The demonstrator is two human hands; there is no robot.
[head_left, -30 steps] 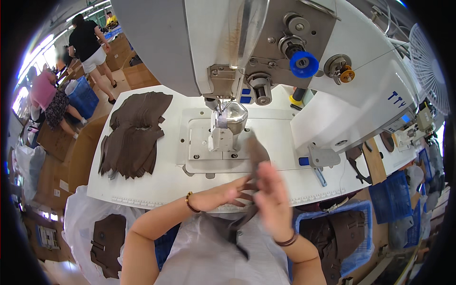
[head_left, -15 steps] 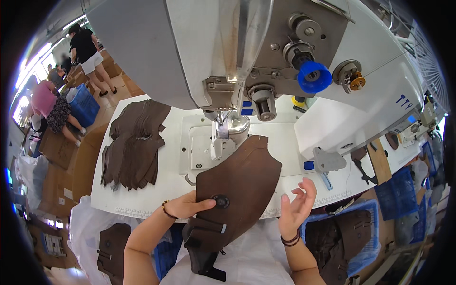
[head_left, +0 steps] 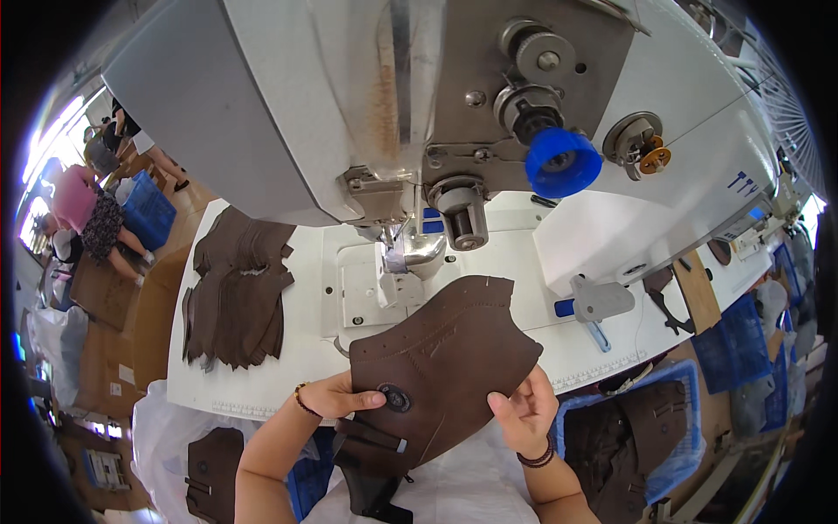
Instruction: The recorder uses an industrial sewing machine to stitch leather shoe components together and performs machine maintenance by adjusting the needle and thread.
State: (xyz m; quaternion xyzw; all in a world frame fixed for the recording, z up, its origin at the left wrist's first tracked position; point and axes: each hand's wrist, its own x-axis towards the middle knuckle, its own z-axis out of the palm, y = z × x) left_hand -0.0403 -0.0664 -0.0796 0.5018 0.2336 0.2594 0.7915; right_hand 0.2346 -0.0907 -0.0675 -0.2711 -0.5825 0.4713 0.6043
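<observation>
A brown leather piece [head_left: 463, 349], shaped like a boot upper, is held up in front of the sewing machine [head_left: 397, 284]. It bears a round dark badge [head_left: 394, 397], stitched lines and a strap near its lower left. My left hand [head_left: 336, 397] grips the left edge, thumb on top beside the badge, fingers hidden beneath. At the right edge my right hand [head_left: 529, 412] is closed, its thumb in front and its fingers partly behind the leather. The far edge of the piece lies just right of the machine's needle area.
A fanned stack of brown leather pieces [head_left: 236, 301] lies on the white table [head_left: 515, 262] at left. A blue basket [head_left: 694, 437] of leather parts stands at lower right. More leather [head_left: 214, 472] rests on white plastic at lower left. Two people are at the far left.
My right hand has come in from the side and taken the leather's right edge. The piece has turned, its far end swinging right and nearer me. My head view has shifted.
</observation>
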